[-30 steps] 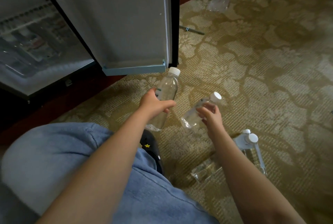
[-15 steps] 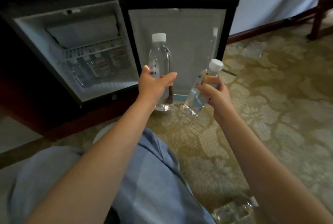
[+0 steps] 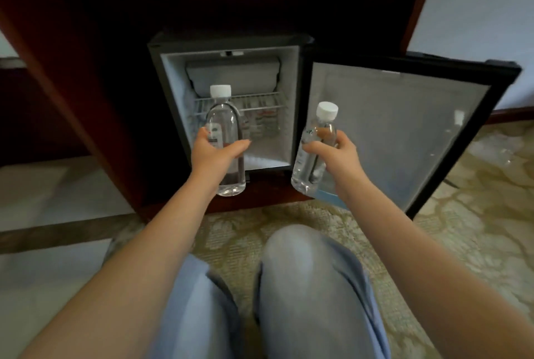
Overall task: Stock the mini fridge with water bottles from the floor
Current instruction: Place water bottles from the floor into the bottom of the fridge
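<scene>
Head view: my left grip [image 3: 215, 156] wraps an upright water bottle [image 3: 224, 124] directly before the open mini fridge [image 3: 173, 84], nearer than my right grip [image 3: 339, 158], which clasps a second bottle [image 3: 309, 165] tilted before the door [image 3: 398, 142].

You have a clear, white-capped water bottle in each hand. The left bottle [image 3: 226, 139] stands upright in your left hand [image 3: 215, 153], in front of the mini fridge [image 3: 170, 75] opening. The right bottle [image 3: 316, 150] leans slightly, cap tipped right, gripped by your right hand [image 3: 338, 153] at the hinge side. The fridge is black with a pale interior, its door [image 3: 404, 133] swung wide to the right. Under the wire shelf [image 3: 254, 101] stand what look like more bottles [image 3: 261, 124], though they are blurred.
</scene>
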A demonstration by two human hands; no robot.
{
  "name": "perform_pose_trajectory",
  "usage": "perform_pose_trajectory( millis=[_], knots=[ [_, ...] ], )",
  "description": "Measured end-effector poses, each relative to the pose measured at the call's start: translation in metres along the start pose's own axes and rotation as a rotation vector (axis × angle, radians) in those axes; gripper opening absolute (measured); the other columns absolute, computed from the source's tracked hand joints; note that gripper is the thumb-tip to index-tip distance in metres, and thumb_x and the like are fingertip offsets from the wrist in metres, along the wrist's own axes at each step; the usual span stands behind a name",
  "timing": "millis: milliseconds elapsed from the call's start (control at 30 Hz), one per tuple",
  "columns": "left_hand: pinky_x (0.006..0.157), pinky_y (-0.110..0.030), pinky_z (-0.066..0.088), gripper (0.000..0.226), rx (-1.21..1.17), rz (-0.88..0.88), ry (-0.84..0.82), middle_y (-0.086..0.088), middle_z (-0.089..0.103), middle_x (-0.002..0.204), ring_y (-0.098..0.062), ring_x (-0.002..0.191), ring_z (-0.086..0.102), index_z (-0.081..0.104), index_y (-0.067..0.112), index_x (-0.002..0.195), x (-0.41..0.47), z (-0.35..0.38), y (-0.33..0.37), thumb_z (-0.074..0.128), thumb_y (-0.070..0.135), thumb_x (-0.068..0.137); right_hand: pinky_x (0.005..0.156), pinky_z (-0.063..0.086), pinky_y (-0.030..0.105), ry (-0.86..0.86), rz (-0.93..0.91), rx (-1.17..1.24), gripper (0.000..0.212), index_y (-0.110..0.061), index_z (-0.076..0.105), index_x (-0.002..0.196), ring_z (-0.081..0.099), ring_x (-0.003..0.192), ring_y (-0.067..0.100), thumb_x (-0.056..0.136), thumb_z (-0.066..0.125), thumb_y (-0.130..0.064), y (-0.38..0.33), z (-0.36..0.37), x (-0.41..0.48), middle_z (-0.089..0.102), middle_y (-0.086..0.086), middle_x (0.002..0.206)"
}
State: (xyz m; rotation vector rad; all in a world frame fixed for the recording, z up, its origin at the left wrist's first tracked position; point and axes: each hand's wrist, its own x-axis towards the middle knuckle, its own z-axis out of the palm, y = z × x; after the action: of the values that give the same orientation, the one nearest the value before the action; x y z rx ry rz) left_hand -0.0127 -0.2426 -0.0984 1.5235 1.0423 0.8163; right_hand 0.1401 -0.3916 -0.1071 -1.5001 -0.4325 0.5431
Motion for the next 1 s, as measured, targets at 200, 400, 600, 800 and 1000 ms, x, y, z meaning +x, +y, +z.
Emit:
perform_pose_trajectory(
  millis=[200, 400, 600, 800, 1000],
  knots=[
    [0.077, -0.031, 0.045, 0.048, -0.053, -0.087, 0.137, 0.002, 0.06, 0.101, -0.02, 0.1, 0.059, 0.051, 0.02, 0.108, 0.044, -0.018, -0.041, 0.08, 0.024, 0.07, 0.069, 0.042, 0.025, -0.094, 0.033, -0.053, 0.045, -0.015, 0.053, 0.122, 0.058, 0.093, 0.012, 0.081, 0.071, -0.018, 0.018, 0.057, 0.058, 0.061, -0.005, 0.105],
    [0.081, -0.031, 0.042, 0.056, 0.036, -0.131, 0.142, 0.001, 0.061, 0.108, -0.018, 0.1, 0.057, 0.054, 0.02, 0.117, 0.103, -0.012, -0.081, 0.082, 0.023, 0.069, 0.086, 0.048, 0.036, -0.141, 0.092, -0.249, 0.079, -0.019, 0.035, 0.143, 0.056, 0.114, 0.022, 0.076, 0.077, -0.025, 0.061, 0.094, 0.13, 0.053, -0.001, 0.13],
    [0.093, -0.035, 0.047, 0.073, 0.187, -0.134, 0.108, 0.0, 0.06, 0.123, -0.021, 0.113, 0.057, 0.05, 0.019, 0.129, 0.172, 0.012, -0.111, 0.083, 0.029, 0.065, 0.097, 0.049, 0.039, -0.165, 0.004, -0.392, 0.064, -0.018, 0.045, 0.13, 0.058, 0.112, 0.02, 0.075, 0.077, -0.026, 0.094, 0.124, 0.208, 0.06, 0.0, 0.123],
    [0.079, -0.026, 0.043, 0.065, 0.175, -0.115, 0.084, 0.004, 0.061, 0.104, -0.016, 0.096, 0.059, 0.053, 0.018, 0.12, 0.217, 0.034, -0.14, 0.085, 0.024, 0.064, 0.086, 0.043, 0.029, -0.089, 0.015, -0.382, 0.061, -0.016, 0.047, 0.131, 0.053, 0.113, 0.018, 0.077, 0.075, -0.018, 0.141, 0.139, 0.271, 0.053, -0.005, 0.121],
    [0.082, -0.026, 0.045, 0.067, 0.149, -0.145, 0.127, 0.001, 0.065, 0.115, -0.019, 0.107, 0.061, 0.054, 0.017, 0.124, 0.241, 0.055, -0.179, 0.084, 0.028, 0.065, 0.064, 0.046, 0.014, -0.08, 0.031, -0.376, 0.066, -0.017, 0.044, 0.136, 0.056, 0.112, 0.02, 0.077, 0.073, -0.009, 0.182, 0.147, 0.313, 0.055, 0.006, 0.131]
  ],
)
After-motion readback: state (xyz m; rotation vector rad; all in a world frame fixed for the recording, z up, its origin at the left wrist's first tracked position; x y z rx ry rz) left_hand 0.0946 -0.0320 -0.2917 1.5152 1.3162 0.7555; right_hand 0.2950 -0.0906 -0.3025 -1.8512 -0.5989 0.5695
